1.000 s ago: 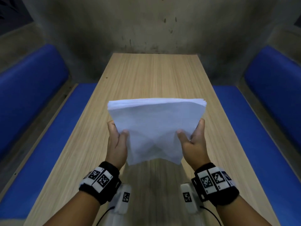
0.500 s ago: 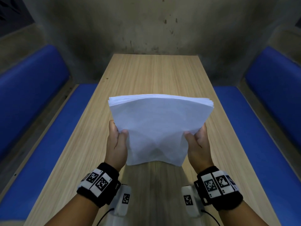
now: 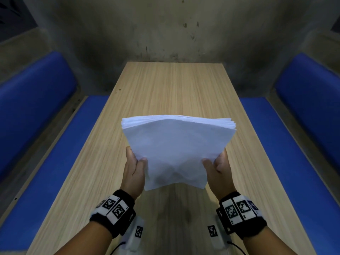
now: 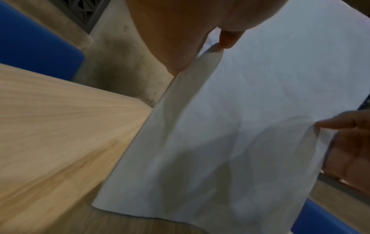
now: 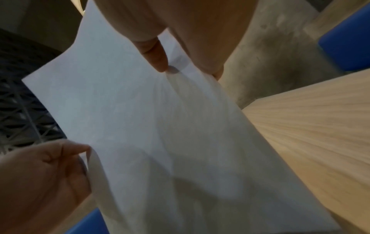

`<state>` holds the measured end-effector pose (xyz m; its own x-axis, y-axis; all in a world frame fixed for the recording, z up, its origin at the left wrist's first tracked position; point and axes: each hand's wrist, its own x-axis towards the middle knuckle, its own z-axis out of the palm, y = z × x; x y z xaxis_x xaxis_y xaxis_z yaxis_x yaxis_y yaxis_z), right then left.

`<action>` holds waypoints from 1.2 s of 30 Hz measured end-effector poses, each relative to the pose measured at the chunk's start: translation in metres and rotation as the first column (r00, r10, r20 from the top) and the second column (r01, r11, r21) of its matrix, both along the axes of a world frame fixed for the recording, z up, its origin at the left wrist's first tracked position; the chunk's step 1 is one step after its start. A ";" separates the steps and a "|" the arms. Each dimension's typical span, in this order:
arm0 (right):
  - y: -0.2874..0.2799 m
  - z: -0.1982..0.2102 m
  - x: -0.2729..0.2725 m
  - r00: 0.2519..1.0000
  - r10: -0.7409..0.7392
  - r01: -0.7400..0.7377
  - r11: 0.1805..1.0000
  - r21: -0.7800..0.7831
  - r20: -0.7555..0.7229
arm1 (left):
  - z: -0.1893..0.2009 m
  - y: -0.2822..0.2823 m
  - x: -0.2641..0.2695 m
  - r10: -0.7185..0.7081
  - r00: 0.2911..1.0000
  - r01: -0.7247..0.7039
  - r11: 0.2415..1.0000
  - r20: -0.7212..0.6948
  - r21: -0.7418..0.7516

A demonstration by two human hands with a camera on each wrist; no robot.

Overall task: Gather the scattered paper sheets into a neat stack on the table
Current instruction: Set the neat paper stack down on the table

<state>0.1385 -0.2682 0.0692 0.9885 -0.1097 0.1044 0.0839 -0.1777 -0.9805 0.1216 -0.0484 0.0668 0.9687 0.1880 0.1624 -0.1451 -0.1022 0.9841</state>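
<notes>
A stack of white paper sheets [image 3: 176, 148] stands nearly upright over the wooden table [image 3: 165, 92], its top edges fanned a little at the right. My left hand [image 3: 136, 155] pinches its left side, thumb in front and fingers behind. My right hand [image 3: 215, 156] pinches the right side the same way. The left wrist view shows the sheets [image 4: 250, 110] under my left thumb [image 4: 230, 39]. In the right wrist view the paper [image 5: 150, 126] creases under my right thumb [image 5: 156, 55]. The lower edge hangs close to the tabletop; I cannot tell whether it touches.
Blue padded benches [image 3: 36, 126] [image 3: 303, 126] run along both long sides of the table. A stained concrete wall [image 3: 165, 34] closes off the far end. No loose sheets show on the tabletop.
The stack rose slightly, then dropped a little toward the table. My right hand shifted outward and back in. Both hands keep their hold.
</notes>
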 end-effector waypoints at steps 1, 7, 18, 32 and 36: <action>-0.001 -0.003 0.001 1.000 0.006 -0.006 1.000 -0.004 0.006 | -0.001 0.001 0.000 -0.003 1.000 0.003 1.000 -0.005 -0.006; -0.003 -0.026 0.005 0.999 0.011 -0.004 0.986 -0.165 0.039 | -0.008 0.001 -0.002 -0.019 0.998 0.021 1.000 -0.062 0.021; -0.040 -0.030 0.028 0.989 0.120 -0.139 0.960 -0.244 -0.091 | 0.002 0.000 0.024 -0.097 0.958 0.144 0.977 -0.270 0.159; -0.134 -0.063 0.054 0.815 -0.137 -0.239 0.807 -0.541 -0.563 | -0.093 -0.106 0.085 -0.058 0.772 0.337 0.882 -0.634 0.329; -0.141 -0.079 0.064 0.790 -0.160 -0.288 0.756 -0.587 -0.592 | -0.114 -0.114 0.091 0.008 0.795 0.313 0.850 -0.606 0.422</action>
